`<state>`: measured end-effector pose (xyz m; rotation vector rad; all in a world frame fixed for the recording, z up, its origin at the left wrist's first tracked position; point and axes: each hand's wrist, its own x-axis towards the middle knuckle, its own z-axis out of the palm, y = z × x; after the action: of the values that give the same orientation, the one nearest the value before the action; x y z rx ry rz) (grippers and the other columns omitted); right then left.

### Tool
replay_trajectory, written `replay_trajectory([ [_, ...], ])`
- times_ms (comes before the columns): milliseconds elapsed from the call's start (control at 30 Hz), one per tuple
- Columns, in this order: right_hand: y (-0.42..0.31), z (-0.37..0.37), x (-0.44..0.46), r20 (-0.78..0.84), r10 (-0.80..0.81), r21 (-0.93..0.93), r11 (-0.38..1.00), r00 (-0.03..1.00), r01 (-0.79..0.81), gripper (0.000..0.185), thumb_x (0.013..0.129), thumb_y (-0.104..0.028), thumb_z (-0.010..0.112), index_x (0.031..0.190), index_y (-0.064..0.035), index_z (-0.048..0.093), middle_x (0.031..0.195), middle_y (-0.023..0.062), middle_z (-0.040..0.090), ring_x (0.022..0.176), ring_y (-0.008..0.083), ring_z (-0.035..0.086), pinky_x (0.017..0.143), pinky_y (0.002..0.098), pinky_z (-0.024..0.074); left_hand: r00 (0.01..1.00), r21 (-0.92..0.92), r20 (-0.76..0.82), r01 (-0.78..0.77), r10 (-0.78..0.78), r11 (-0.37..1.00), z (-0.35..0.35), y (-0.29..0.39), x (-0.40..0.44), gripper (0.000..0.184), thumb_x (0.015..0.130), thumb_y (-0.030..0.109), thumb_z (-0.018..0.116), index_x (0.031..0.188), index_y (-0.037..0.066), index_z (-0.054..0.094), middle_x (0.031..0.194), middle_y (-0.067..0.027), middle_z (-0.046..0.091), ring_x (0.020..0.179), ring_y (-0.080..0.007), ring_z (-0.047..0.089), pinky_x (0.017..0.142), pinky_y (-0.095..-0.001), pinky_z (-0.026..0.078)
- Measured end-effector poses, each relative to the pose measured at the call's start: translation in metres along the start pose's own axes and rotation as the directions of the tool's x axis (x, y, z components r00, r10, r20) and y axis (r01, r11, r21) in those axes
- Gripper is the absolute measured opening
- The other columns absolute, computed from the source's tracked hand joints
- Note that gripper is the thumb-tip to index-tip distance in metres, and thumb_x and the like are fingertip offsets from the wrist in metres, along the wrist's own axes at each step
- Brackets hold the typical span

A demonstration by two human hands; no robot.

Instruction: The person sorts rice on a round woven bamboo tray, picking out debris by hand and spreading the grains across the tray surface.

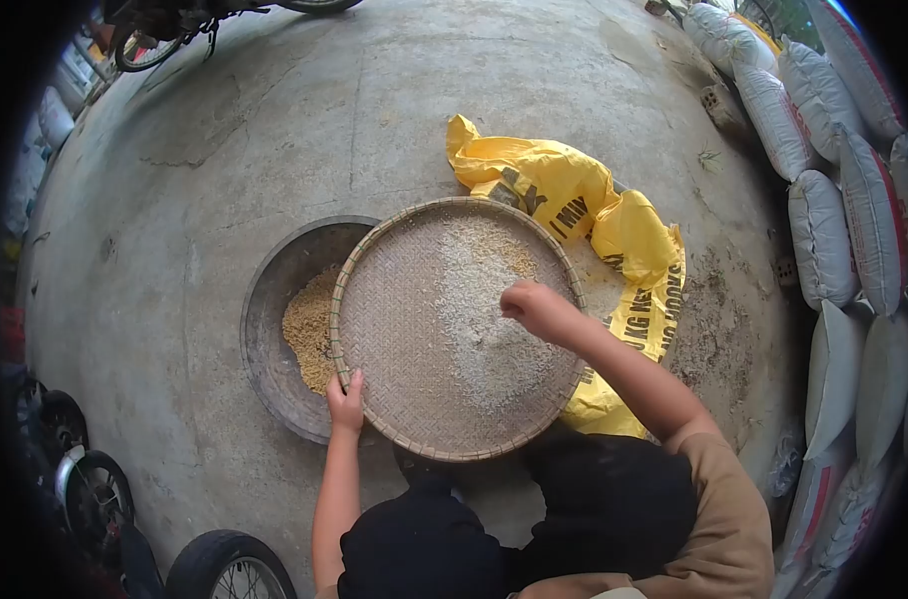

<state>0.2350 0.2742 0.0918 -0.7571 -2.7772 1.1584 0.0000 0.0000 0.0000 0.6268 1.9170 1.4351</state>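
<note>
A round woven winnowing tray (389,299) lies across my lap side, tilted over part of a grey basin. White rice grains (474,299) spread over its middle and right, with a patch of yellowish unhusked grains (514,258) near the far right. My left hand (345,401) grips the tray's rim at the near left, thumb on top. Above the rice, my right hand (534,309) is closed with fingertips pinched together; whatever they hold is too small to make out. The basin (274,369) holds yellowish grain (310,324), partly hidden beneath the tray.
A yellow printed sack (633,240) lies crumpled behind and right of the tray. Stacked white sacks (823,240) line the right side. Motorbike wheels (229,569) stand at the lower left, and a motorbike (154,30) is at the top left. The floor (174,299) is concrete.
</note>
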Motion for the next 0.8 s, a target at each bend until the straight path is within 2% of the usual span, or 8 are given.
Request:
replay_trajectory([
  [100,0.026,-0.047,-0.033,-0.306,0.188,-0.090,0.970,0.933,-0.225,0.007,0.077,-0.007,0.058,0.082,-0.0028,0.058,0.082,0.0142,0.057,0.082,0.0304,0.057,0.072,0.0374,0.0456,0.999,-0.167,-0.039,-0.031,0.025,0.985,0.018,-0.001,-0.003,0.029,0.084,0.022,0.057,0.095,-0.005,0.054,0.086,-0.0059,0.057,0.080,-0.0125,0.049,0.074,-0.0276,0.041],
  [167,0.053,-0.058,-0.049,-0.406,0.326,-0.224,0.870,0.854,-0.439,0.010,0.078,-0.009,0.055,0.087,-0.0041,0.059,0.084,0.0138,0.057,0.082,0.0307,0.057,0.073,0.0371,0.0460,0.999,-0.102,-0.045,-0.021,0.017,0.995,0.009,-0.002,-0.001,0.028,0.084,0.022,0.057,0.094,-0.005,0.054,0.086,-0.0056,0.057,0.079,-0.0122,0.049,0.073,-0.0276,0.041],
  [267,0.057,-0.056,-0.058,-0.488,0.384,-0.341,0.743,0.784,-0.576,0.014,0.081,-0.012,0.054,0.091,-0.0059,0.060,0.086,0.0127,0.057,0.083,0.0299,0.057,0.073,0.0367,0.0464,0.999,-0.102,-0.044,-0.010,0.005,0.995,0.005,-0.002,-0.001,0.029,0.084,0.022,0.056,0.094,-0.005,0.054,0.086,-0.0057,0.057,0.079,-0.0125,0.049,0.073,-0.0278,0.041],
  [300,0.050,-0.052,-0.056,-0.486,0.385,-0.341,0.743,0.784,-0.576,0.014,0.081,-0.012,0.054,0.091,-0.0059,0.060,0.086,0.0127,0.057,0.083,0.0299,0.057,0.073,0.0367,0.0464,0.999,-0.101,-0.044,-0.007,0.003,0.995,0.006,-0.001,-0.002,0.029,0.084,0.022,0.056,0.094,-0.005,0.054,0.086,-0.0057,0.057,0.079,-0.0125,0.049,0.073,-0.0278,0.041],
  [367,0.020,-0.035,-0.044,-0.440,0.182,-0.230,0.924,0.880,-0.306,0.016,0.081,-0.015,0.055,0.094,-0.0080,0.061,0.087,0.0107,0.057,0.083,0.0288,0.058,0.072,0.0367,0.0468,0.999,-0.093,-0.052,-0.014,0.009,0.996,0.007,0.001,-0.002,0.028,0.085,0.022,0.056,0.094,-0.005,0.054,0.086,-0.0054,0.057,0.079,-0.0126,0.049,0.073,-0.0279,0.041],
  [500,-0.018,0.012,-0.027,-0.102,0.065,-0.123,0.989,0.993,-0.077,0.016,0.079,-0.018,0.058,0.092,-0.0081,0.059,0.087,0.0086,0.057,0.081,0.0288,0.058,0.069,0.0377,0.0474,0.998,-0.091,-0.061,-0.035,0.029,0.995,0.009,0.003,-0.002,0.028,0.085,0.022,0.056,0.094,-0.004,0.055,0.086,-0.0053,0.057,0.079,-0.0126,0.049,0.073,-0.0280,0.041],
  [633,-0.023,0.045,-0.018,0.027,0.105,-0.230,0.968,0.994,-0.096,0.014,0.077,-0.018,0.061,0.088,-0.0094,0.058,0.089,0.0069,0.057,0.080,0.0270,0.058,0.068,0.0361,0.0474,0.996,-0.094,-0.084,-0.020,0.012,0.995,0.007,-0.001,-0.002,0.027,0.085,0.022,0.056,0.093,-0.004,0.055,0.086,-0.0055,0.057,0.080,-0.0124,0.050,0.074,-0.0275,0.041],
  [800,-0.017,0.031,-0.020,-0.002,0.102,-0.100,0.990,0.995,-0.102,0.009,0.079,-0.014,0.055,0.083,-0.0064,0.055,0.082,0.0118,0.056,0.079,0.0309,0.056,0.069,0.0404,0.0457,0.997,-0.129,-0.080,-0.013,0.002,0.992,0.011,0.005,-0.003,0.027,0.084,0.022,0.056,0.092,-0.004,0.055,0.085,-0.0055,0.057,0.079,-0.0120,0.049,0.073,-0.0271,0.041],
])
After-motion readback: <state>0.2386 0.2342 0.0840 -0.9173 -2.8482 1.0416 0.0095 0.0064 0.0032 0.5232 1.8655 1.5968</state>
